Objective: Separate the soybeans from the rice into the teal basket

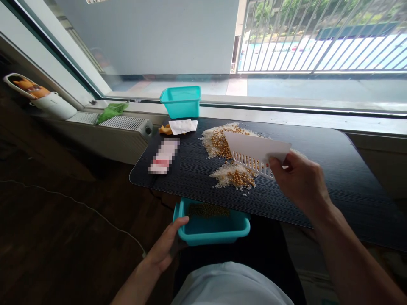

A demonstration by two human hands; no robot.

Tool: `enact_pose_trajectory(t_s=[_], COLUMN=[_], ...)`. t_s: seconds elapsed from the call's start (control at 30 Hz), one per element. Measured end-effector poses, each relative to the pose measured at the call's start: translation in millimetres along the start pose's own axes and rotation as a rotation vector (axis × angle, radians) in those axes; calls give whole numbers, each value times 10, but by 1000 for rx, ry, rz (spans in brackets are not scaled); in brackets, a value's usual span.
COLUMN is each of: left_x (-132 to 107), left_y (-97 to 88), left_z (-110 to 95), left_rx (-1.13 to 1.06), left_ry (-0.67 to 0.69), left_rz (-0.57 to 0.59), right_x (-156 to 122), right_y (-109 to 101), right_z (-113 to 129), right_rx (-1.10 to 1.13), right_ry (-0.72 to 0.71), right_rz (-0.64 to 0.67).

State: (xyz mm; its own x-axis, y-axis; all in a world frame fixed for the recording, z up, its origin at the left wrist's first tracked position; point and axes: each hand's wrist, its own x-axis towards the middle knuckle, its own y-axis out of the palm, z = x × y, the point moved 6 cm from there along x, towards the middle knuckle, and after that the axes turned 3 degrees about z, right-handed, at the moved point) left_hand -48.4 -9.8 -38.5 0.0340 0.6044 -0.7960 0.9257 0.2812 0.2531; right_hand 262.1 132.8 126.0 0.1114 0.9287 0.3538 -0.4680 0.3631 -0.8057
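My right hand (300, 178) pinches the right end of a white slotted scraper (257, 148), its comb-like teeth pointing down over the table. Beneath and behind the scraper lies a larger pile of white grains mixed with round golden beans (218, 140). A smaller mixed pile (237, 176) spreads in front of it, nearer the table's front edge. My left hand (168, 243) grips the left rim of a turquoise tub (219, 235), thumb on top and fingers hidden below. The tub is at my lap, just under the table edge, with beans (208, 209) along its far side.
A second turquoise tub (181, 101) stands at the back of the dark table (318, 148), against the window sill. White paper (183, 126) lies over something yellow; a blurred-out flat item (164, 156) is at left. A green cloth (112, 112) and white container (55, 103) rest on the radiator.
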Motion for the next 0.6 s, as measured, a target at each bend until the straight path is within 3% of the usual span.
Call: enact_pose_trajectory(t_s=[0.27, 0.6], left_x=[81, 123], left_y=[-62, -151], left_z=[9, -8], left_rx=[-23, -38], left_ry=[17, 44], left_rz=[28, 31], right_x=[33, 83], right_y=[80, 160], right_z=[166, 294], right_rx=[-17, -31], right_ry=[-106, -126], right_rz=[-15, 25])
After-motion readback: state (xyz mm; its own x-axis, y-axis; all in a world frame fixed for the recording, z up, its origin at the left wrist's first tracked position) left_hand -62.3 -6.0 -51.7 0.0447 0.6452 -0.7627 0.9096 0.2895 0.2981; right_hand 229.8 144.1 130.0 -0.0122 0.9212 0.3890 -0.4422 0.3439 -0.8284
